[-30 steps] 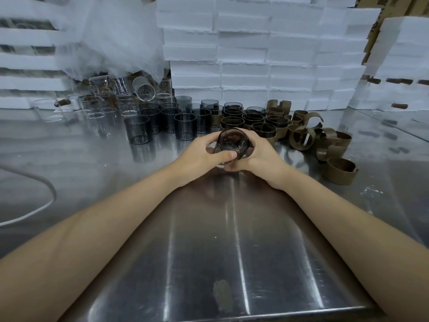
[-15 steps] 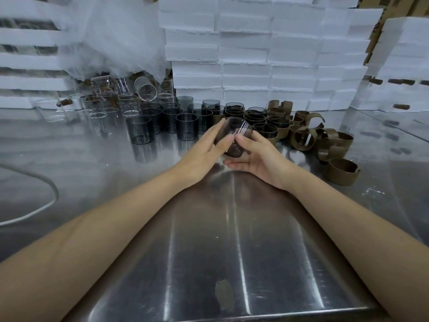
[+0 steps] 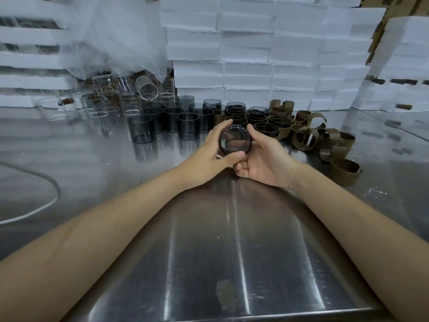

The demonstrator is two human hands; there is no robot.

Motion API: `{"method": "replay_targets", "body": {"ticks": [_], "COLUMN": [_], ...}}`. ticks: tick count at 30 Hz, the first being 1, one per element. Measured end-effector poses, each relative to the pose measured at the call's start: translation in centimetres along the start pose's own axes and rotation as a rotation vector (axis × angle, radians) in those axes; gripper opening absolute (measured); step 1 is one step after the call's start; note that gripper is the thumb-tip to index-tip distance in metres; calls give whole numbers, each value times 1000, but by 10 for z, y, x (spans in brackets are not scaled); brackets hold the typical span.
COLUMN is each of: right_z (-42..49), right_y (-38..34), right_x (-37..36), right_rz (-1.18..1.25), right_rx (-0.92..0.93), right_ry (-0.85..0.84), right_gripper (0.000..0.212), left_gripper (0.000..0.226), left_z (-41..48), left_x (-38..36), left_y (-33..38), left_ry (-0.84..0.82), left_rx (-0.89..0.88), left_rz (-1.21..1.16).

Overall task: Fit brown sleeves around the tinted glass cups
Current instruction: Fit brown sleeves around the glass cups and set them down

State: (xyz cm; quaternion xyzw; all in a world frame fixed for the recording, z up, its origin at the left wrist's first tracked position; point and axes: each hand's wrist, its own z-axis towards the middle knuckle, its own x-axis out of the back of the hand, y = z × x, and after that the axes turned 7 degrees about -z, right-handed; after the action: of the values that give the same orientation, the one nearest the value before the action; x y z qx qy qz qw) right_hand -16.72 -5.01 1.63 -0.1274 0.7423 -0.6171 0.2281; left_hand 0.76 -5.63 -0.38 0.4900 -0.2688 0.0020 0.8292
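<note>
The left hand (image 3: 209, 149) and right hand (image 3: 262, 159) share a closed grip on one tinted cup (image 3: 235, 141), tilted mouth-first toward us at frame centre, above the counter (image 3: 232, 228). Whether it is wrapped yet I cannot tell. This is likely a fitting check. Next it should join the sleeved cups (image 3: 257, 119) behind, before fetching a bare cup (image 3: 188, 125) and a loose sleeve (image 3: 334, 145).

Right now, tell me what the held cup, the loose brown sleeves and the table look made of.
Held cup: dark tinted glass, glossy; you see through it. Brown sleeves: matte, seemingly leather or card; they curl open. Table: brushed stainless steel, judging by streaky reflections.
</note>
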Motion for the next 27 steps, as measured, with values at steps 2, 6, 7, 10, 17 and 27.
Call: {"method": "replay_targets", "body": {"ticks": [2, 6, 7, 10, 17, 27], "right_z": [1, 1, 1, 2, 1, 0], "right_y": [0, -1, 0, 0, 1, 2], "right_x": [1, 1, 1, 2, 3, 5], "right_rz": [-13, -22, -19, -11, -15, 55], "right_rx": [0, -4, -7, -25, -56, -91], "right_ry": [-11, -28, -24, -13, -25, -123], "right_gripper": [56, 58, 59, 58, 48, 51], "left_gripper": [70, 58, 55, 48, 39, 57], "left_z": [0, -1, -1, -1, -5, -3], "left_x": [-1, -2, -2, -1, 0, 1], "left_y": [-1, 1, 2, 3, 9, 9], "left_ry": [-16, -11, -6, 11, 119, 140], "left_rx": [17, 12, 13, 14, 11, -69], "left_rz": [8, 9, 5, -5, -125, -60]}}
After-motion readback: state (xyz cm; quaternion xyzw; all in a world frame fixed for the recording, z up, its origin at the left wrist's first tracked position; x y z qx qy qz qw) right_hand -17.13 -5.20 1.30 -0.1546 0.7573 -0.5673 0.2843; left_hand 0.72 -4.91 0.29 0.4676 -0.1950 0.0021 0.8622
